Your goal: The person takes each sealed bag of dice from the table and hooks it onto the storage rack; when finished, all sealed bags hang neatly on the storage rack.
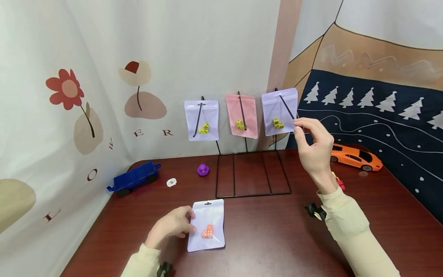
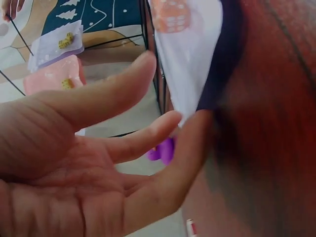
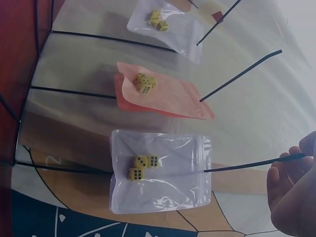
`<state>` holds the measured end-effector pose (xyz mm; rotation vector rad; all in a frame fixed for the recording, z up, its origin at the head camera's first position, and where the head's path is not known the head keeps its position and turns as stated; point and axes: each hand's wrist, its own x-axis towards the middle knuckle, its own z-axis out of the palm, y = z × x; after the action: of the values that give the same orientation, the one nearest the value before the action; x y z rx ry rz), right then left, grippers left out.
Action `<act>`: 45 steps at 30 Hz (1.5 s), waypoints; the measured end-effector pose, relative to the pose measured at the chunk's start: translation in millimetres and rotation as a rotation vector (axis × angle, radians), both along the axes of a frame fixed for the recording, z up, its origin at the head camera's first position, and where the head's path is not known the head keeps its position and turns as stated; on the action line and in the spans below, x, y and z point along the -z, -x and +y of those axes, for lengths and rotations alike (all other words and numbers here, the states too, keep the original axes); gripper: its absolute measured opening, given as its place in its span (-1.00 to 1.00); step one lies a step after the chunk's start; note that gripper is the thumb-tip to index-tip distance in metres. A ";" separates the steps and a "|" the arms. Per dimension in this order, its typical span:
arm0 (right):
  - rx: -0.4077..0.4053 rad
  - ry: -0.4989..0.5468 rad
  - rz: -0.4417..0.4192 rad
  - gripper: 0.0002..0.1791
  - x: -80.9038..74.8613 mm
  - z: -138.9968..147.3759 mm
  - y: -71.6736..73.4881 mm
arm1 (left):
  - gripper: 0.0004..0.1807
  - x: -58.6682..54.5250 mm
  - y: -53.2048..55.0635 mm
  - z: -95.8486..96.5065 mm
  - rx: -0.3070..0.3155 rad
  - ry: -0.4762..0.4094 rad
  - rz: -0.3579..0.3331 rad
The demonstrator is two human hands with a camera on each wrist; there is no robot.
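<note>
My left hand (image 1: 174, 224) is at the left edge of a pale purple zip bag (image 1: 216, 214) with orange dice inside, which lies on the table. In the left wrist view, thumb and fingers are spread apart and the fingertips are right at the bag's edge. My right hand (image 1: 314, 148) pinches the free tip of a black wire hook (image 3: 242, 166) on a rack. From that hook hangs a pale purple bag (image 1: 270, 104) with yellow dice. A pink bag (image 1: 250, 107) hangs on the middle hook, and another pale purple bag (image 1: 211, 109) on the left one.
The rack's black wire base (image 1: 254, 196) stands on the brown table (image 1: 270, 238). A blue toy trailer (image 1: 135, 177), a white chip (image 1: 171, 182) and a purple toy duck (image 1: 203, 169) are to the left. An orange toy car (image 1: 356, 157) is at right.
</note>
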<state>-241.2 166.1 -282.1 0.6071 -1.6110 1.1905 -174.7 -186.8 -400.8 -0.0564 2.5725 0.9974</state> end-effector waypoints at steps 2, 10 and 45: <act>0.007 -0.005 -0.002 -0.86 0.0 -0.1 -0.2 | -0.65 2.6 1.0 0.3 -0.014 -0.048 0.019; 0.016 -0.010 0.000 -0.86 0.2 -0.4 -0.9 | -0.73 13.6 7.1 -7.2 0.089 -0.250 0.075; 0.007 -0.013 0.004 -0.86 -0.7 -0.8 0.3 | -0.84 -19.1 9.1 -0.3 0.135 -0.400 0.382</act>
<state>-241.5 165.2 -281.4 0.6110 -1.6176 1.1738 -183.9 -187.1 -381.6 0.4479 2.5945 1.5730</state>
